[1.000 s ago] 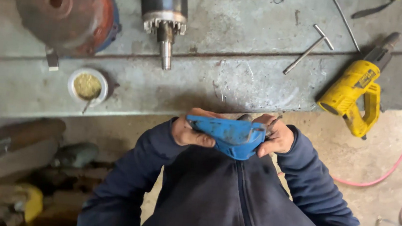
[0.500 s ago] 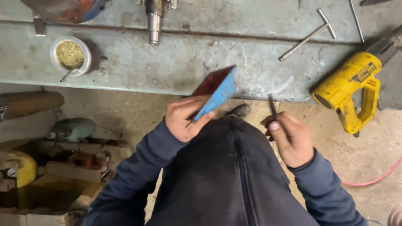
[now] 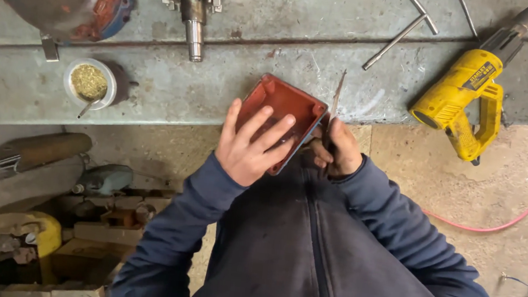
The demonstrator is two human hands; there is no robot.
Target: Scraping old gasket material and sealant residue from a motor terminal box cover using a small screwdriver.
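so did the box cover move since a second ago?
Yes. The box cover was held blue side up, clear of the workbench. Now the left hand has flipped it red hollow up, over the bench's near edge.

The only label in view is a small dark rectangular sticker (image 3: 481, 77) with pale lettering, set on the side of the yellow heat gun (image 3: 469, 97), which lies at the far right on the grey metal bench (image 3: 366, 23). At the near left, low beside the bench, stands 1 package: a brown cardboard box (image 3: 82, 257), its open flaps showing among the stored tools. No signs or screens appear.
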